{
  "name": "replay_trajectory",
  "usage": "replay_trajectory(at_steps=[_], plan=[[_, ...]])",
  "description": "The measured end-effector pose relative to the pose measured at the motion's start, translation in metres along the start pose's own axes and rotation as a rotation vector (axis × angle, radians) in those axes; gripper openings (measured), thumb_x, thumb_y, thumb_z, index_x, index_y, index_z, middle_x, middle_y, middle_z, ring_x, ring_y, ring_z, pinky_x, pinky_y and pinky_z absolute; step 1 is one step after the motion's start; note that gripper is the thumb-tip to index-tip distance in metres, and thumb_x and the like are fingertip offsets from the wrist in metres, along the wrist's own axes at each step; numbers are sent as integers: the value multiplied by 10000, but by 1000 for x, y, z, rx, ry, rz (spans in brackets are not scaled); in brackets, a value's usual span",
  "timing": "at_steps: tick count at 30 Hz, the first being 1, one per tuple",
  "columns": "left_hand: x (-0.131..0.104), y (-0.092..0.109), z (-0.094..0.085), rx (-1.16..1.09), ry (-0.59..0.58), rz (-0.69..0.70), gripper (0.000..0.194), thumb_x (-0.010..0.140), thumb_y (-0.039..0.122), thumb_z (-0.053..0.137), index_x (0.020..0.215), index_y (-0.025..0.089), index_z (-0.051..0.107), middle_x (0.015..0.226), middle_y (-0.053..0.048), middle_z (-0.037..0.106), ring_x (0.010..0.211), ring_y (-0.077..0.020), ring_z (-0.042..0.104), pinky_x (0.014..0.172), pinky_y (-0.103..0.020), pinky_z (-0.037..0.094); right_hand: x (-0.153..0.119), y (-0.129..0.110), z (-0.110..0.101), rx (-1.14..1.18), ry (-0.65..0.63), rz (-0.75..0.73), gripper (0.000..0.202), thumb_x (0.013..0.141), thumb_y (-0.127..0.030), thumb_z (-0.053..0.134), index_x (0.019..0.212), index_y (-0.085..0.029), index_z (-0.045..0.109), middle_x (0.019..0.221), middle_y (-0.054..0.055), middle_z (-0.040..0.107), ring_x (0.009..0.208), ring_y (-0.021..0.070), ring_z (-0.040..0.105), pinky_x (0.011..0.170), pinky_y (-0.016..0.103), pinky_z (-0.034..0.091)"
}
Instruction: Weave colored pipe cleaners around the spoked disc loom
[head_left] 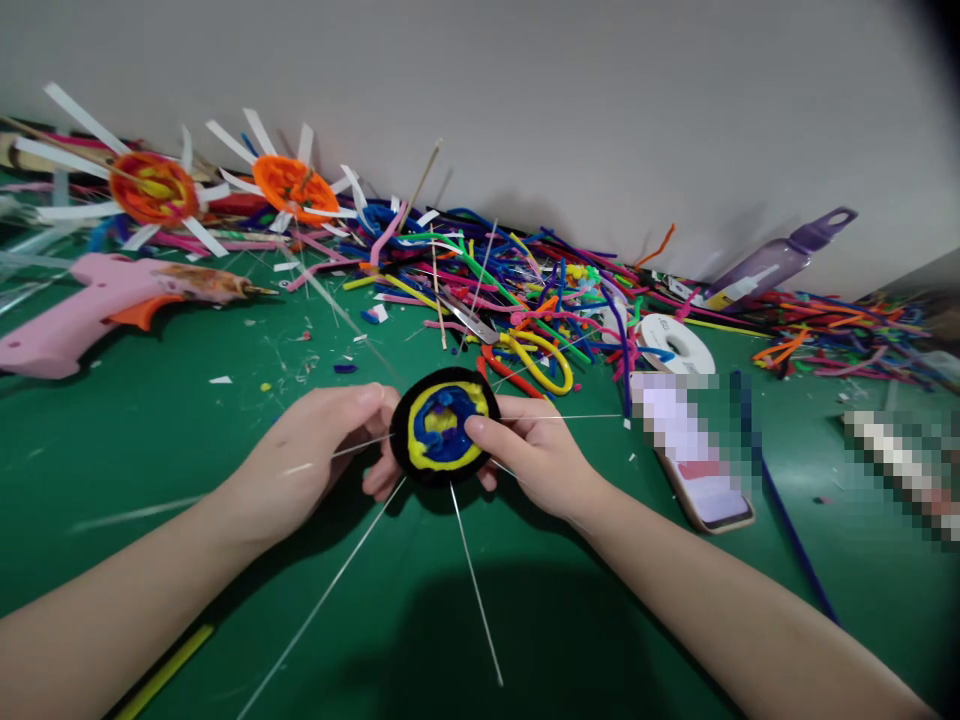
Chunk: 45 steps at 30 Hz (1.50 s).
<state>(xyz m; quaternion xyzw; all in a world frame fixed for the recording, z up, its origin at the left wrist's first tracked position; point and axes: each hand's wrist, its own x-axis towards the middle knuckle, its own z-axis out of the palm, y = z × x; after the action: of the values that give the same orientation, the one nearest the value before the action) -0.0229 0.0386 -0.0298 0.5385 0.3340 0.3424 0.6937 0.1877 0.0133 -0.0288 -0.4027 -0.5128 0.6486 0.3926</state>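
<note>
A round disc (445,425) with a black rim, a yellow ring and a blue middle is held over the green table. Several thin, pale strands stick out from it. My right hand (536,450) grips its right side, thumb on the face and fingers behind. At the disc's left edge is my left hand (315,450), its fingers curled, with a thin strand (364,445) running between it and the disc. Part of the left fingers is hidden behind the disc.
A pink glue gun (97,305) lies left. Two orange discs with white strips (154,187) stand behind it. Coloured pipe cleaners (525,285), orange-handled scissors (517,372), a white spool (679,345) and a purple bottle (772,262) line the wall. A phone (694,450) lies right.
</note>
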Motion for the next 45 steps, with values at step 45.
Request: replay_trajectory(at_steps=[45], plan=[[-3,8,11,420,-67,122,399,942,379,470,604,206,590,518,36,587,489,-98,551,477,-175,443,1,4,1,-18,66,-35,290,883,-463,617,852,-175,623,579,-42,532,468,74,496,426,199,385]])
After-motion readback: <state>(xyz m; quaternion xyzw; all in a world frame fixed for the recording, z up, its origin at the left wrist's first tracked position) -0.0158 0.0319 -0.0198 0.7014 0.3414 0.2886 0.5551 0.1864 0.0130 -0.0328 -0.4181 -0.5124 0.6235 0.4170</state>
